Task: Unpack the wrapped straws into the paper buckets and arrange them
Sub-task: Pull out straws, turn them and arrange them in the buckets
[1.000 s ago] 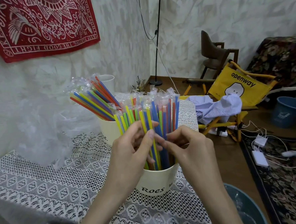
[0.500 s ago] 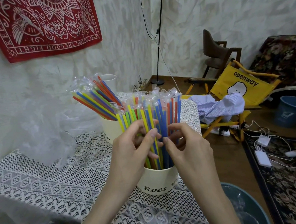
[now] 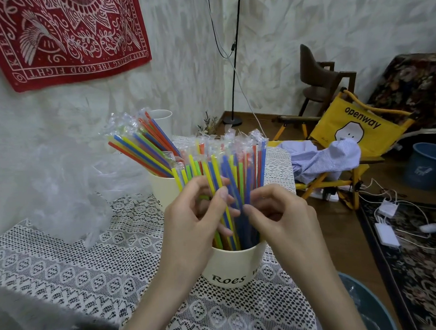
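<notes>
Wrapped straws [image 3: 227,169] stand upright in the near paper bucket [image 3: 233,266] on the table [image 3: 65,271]. Above its rim, the left hand [image 3: 193,230] and right hand [image 3: 279,222] pinch straws between curled fingers.

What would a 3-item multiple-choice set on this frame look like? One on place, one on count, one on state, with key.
1. Where is the far paper bucket relative to the near paper bucket?
A. behind it, to the left
B. stacked inside it
C. on the floor

2. How many paper buckets hold straws?
A. one
B. two
C. four

3. What are the hands doing?
A. resting flat on the tablecloth
B. both working in the near bucket's straws
C. lifting the bucket

Key: 1 A, it stands further back and left on the lace tablecloth. 2 B, two bundles show. 3 B, the left hand and right hand have fingers among the upright straws.
</notes>
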